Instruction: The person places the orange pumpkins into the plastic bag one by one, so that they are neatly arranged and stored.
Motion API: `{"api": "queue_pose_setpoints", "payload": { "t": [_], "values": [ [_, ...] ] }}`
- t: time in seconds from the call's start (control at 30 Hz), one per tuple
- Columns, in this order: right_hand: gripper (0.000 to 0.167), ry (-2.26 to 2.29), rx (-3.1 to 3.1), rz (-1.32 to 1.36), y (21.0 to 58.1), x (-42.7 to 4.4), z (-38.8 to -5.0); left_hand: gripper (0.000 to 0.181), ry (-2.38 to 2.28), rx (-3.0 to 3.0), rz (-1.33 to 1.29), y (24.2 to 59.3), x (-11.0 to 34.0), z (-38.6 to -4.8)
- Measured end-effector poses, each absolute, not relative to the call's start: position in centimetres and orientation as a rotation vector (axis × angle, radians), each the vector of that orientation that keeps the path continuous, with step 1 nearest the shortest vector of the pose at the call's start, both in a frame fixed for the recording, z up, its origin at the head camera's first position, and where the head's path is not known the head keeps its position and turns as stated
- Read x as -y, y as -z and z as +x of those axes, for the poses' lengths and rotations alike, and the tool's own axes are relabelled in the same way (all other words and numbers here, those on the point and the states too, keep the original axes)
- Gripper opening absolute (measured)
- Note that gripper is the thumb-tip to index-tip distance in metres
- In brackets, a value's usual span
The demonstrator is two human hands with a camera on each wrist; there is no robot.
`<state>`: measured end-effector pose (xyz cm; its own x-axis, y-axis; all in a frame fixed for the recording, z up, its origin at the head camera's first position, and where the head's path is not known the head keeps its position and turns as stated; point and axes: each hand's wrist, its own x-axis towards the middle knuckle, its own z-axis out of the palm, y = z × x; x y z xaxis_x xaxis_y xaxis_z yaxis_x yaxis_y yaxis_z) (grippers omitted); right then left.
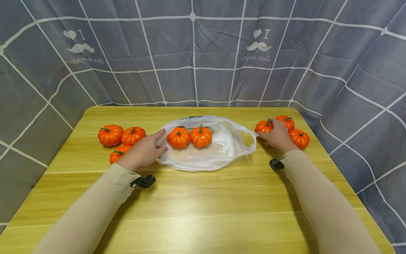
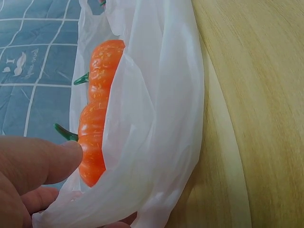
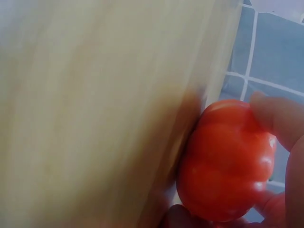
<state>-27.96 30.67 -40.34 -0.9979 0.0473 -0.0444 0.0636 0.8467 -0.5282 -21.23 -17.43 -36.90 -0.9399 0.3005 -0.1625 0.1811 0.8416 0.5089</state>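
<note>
A white plastic bag (image 1: 203,164) lies open at the middle of the table, with two small orange pumpkins (image 1: 179,137) (image 2: 92,142) side by side in its mouth. My left hand (image 1: 143,150) is at the bag's left edge, fingers spread around the rim; in the left wrist view the thumb (image 2: 42,159) lies by a pumpkin's stem. At the right, my right hand (image 1: 279,137) grips a pumpkin (image 1: 264,126) between thumb and fingers, beside the bag's right handle. The right wrist view shows this pumpkin (image 3: 225,161) close up, at the tabletop.
Beside my left hand sit three more pumpkins (image 1: 110,135) near the table's left side. Two others (image 1: 299,139) stand next to my right hand, near the right edge. A grey curtain with white lines (image 1: 219,53) hangs behind the wooden table (image 1: 203,211).
</note>
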Motion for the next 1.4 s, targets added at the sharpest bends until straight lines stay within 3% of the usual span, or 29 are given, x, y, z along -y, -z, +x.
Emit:
{"api": "queue_pose_setpoints", "payload": {
  "t": [0.37, 1.17, 1.4],
  "values": [
    [0.109, 0.832, -2.923, 0.101, 40.6, -31.1, -28.2, 0.08, -0.722, -2.776, 0.366, 36.6, 17.2, -21.2],
    [0.109, 0.84, -2.903, 0.112, 40.8, -31.1, -28.2, 0.081, -0.736, -2.766, 0.366, 37.2, 17.2, -21.4],
    [0.103, 0.994, -2.986, 0.073, 38.7, -30.1, -27.7, 0.081, -0.734, -2.771, 0.378, 37.2, 17.3, -21.4]
  ]
}}
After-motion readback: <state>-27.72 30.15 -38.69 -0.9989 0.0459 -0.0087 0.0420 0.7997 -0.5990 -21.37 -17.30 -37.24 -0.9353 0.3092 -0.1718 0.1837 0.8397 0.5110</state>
